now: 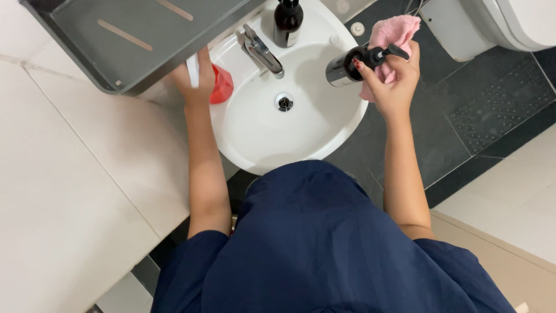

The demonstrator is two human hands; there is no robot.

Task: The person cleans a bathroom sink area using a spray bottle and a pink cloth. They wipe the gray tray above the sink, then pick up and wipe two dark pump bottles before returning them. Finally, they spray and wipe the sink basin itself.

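- Nearest the camera, your dark blue top (pixel 324 243) fills the lower part of the view, with both bare forearms reaching out from it over the basin.
- Your right hand (pixel 394 81) is closed around a dark pump bottle (pixel 347 66), tilted on its side over the right rim of the white basin (pixel 272 133); the same hand also clutches a pink cloth (pixel 397 29) bunched behind the bottle.
- Your left hand (pixel 194 78) rests at the basin's left rim, fingers curled on a red object (pixel 221 86) with a white strip (pixel 192 69) beside it; how firmly it grips, I cannot tell.
- The drain (pixel 284 102) sits mid-bowl, below the chrome tap (pixel 262 52).
- A second dark bottle (pixel 288 20) stands upright behind the tap.
- A grey shelf (pixel 133 40) hangs above the left hand; a white toilet (pixel 504 23) lies far right on dark floor tiles.
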